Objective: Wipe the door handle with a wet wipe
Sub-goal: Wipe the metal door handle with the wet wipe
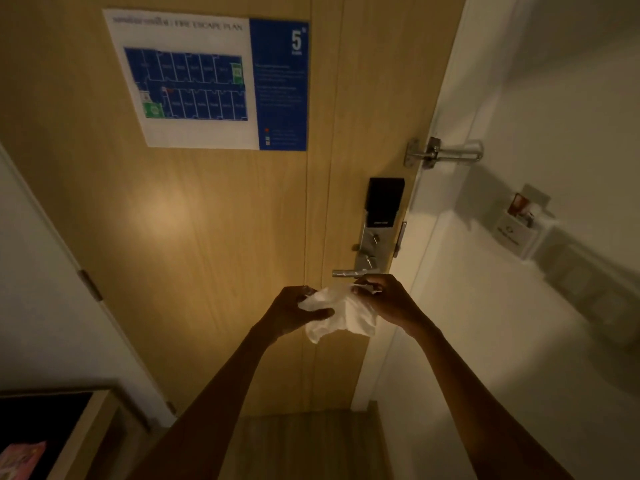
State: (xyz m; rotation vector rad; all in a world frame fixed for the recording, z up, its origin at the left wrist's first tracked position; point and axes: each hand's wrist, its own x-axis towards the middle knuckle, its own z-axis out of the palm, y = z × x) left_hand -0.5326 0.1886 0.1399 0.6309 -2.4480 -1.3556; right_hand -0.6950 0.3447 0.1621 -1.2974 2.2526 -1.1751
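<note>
A white wet wipe hangs crumpled between both hands in front of the wooden door. My left hand pinches its left edge and my right hand grips its upper right corner. The silver lever door handle juts left from its metal lock plate, just above my right hand and not touched. A black card reader tops the plate.
A metal swing latch bridges door and white frame at upper right. A fire escape plan is stuck on the door. A key-card holder hangs on the right wall. A wooden cabinet stands at lower left.
</note>
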